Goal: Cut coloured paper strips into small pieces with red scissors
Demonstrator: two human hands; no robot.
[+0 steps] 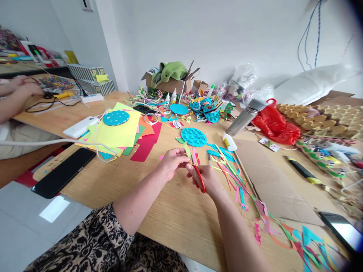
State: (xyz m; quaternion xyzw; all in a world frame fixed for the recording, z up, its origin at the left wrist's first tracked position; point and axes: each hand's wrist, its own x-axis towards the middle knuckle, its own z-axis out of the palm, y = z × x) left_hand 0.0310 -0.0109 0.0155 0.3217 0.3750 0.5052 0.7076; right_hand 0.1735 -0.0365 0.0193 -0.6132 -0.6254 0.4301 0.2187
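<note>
My left hand (173, 163) pinches a narrow yellow-green paper strip (187, 150) that points up and away from me. Close against it, my right hand (206, 177) is wrapped round a pair of scissors with red handles (200, 179); the blades are mostly hidden by my fingers. Just beyond the hands lies a blue paper disc (194, 136) covered with raised blue shapes. Cut paper strips (227, 162) in several colours are heaped to the right of my right hand.
Coloured paper sheets (113, 132) and a black phone (65, 172) lie at left. A glue bottle (229, 142), a metal flask (246, 117), a cardboard sheet (272, 177) and a box cutter (303, 170) are on the right. Another person's hands (25, 87) rest at far left.
</note>
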